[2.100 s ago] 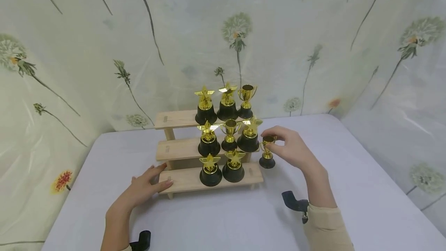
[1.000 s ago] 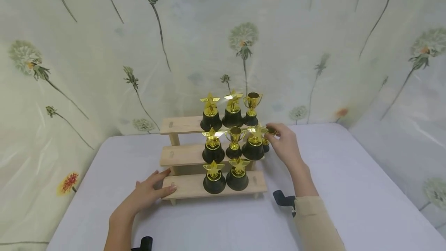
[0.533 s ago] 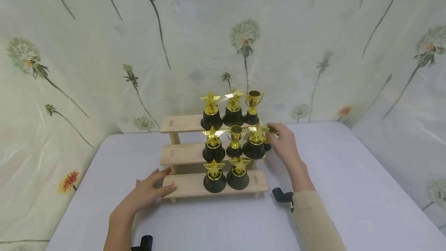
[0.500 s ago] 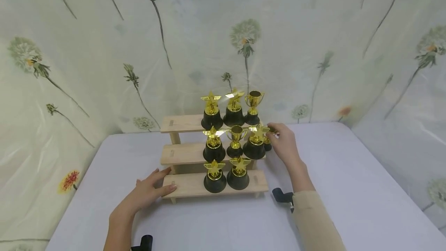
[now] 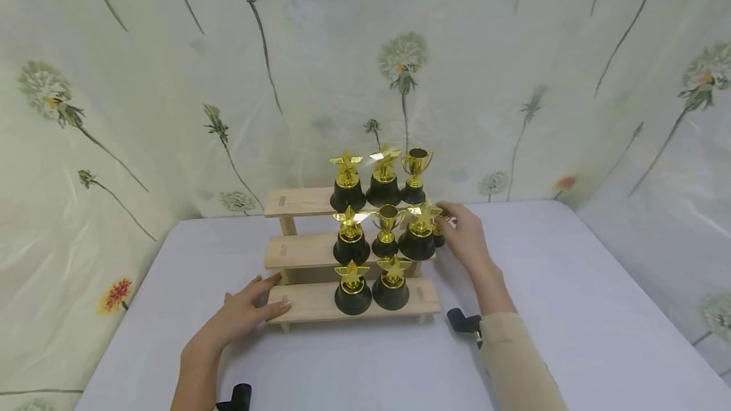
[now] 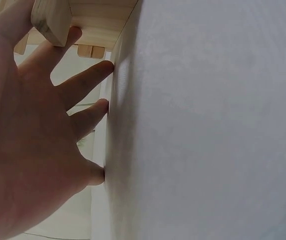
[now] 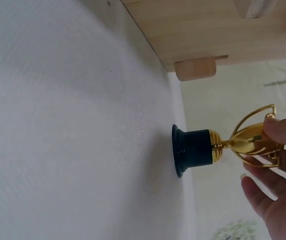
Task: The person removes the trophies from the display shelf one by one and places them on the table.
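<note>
A three-tier wooden stand (image 5: 302, 300) holds small gold trophies with black bases. My left hand (image 5: 237, 319) touches the left end of its lowest tier, thumb on top. In the left wrist view its fingers are spread and nearly straight, several tips on the tablecloth. My right hand (image 5: 465, 233) pinches a small gold cup trophy (image 7: 195, 147) by its bowl, beside the stand's right end. The cup is upright, its base at or just above the table; I cannot tell which. In the head view a star trophy (image 5: 419, 233) on the middle tier partly hides it.
Two star trophies (image 5: 391, 284) stand on the lowest tier. A cup trophy (image 5: 386, 230) sits between stars on the middle tier. The top tier bears two stars and a cup trophy (image 5: 415, 176). Behind the white table (image 5: 354, 366) hangs a floral curtain (image 5: 320, 68).
Over two seconds my right hand has carried the cup trophy farther back, partly behind the middle tier's right star trophy. During the last half second it stays still. The left hand keeps its place.
</note>
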Motion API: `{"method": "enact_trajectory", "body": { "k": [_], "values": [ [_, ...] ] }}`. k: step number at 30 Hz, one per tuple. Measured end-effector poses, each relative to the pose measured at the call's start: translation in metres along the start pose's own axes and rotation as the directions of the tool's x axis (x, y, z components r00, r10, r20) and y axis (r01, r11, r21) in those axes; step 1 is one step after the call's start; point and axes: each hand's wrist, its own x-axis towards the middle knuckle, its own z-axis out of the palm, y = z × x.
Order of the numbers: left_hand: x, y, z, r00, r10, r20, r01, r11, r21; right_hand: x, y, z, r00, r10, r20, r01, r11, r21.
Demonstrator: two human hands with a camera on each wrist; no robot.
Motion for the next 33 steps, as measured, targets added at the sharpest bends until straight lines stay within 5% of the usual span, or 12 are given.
{"method": "enact_trajectory", "body": {
  "k": [15, 24, 33],
  "values": [
    [0.001, -0.001, 0.0, 1.0, -0.018, 0.011, 0.018, 1.0, -0.011, -0.001, -0.013, -0.031, 0.997, -0.002, -0.078, 0.006, 0.999, 0.047],
    [0.0, -0.001, 0.0, 1.0, -0.023, 0.011, 0.023, 1.0, -0.008, -0.005, -0.046, -0.053, 0.968, -0.1, -0.229, 0.124, 0.988, 0.091],
    [-0.001, 0.0, 0.0, 1.0, -0.019, 0.01, 0.019, 1.0, -0.006, -0.016, -0.077, -0.077, 0.929, -0.267, -0.255, 0.305, 0.945, 0.12]
  ]
}}
